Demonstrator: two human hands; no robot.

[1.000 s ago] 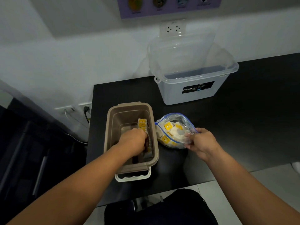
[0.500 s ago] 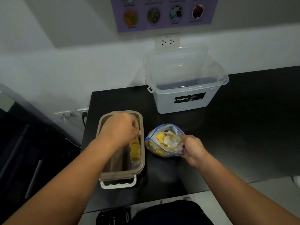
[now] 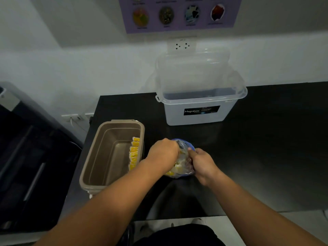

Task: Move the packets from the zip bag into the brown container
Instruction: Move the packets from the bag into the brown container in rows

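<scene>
Head view: the zip bag (image 3: 184,163) is lying on the black table (image 3: 266,142) at the centre of the frame, just right of the brown container (image 3: 99,157), with its blue-edged mouth pointing toward the top of the frame. The left hand (image 3: 163,154) is reaching into that mouth from the left. Its fingers are dipping out of sight behind the plastic, so I cannot tell whether they are closing on anything. The right hand (image 3: 201,164) is gripping the bag's right side, fingers curled round the bunched plastic and holding it in place. Bagged packets (image 3: 171,173) are showing yellow and white through the film at the bag's lower edge.

Inside the brown container, left of centre, a row of yellow packets (image 3: 134,152) is standing on edge along the right-hand wall. The bare part of the floor is showing to the left of them.

Above centre, a clear storage box (image 3: 195,118) with a dark label is sitting near the wall, its lid (image 3: 193,71) leaning upright behind it. A wall socket (image 3: 182,45) and a purple poster (image 3: 177,15) are showing at the top of the frame.
</scene>
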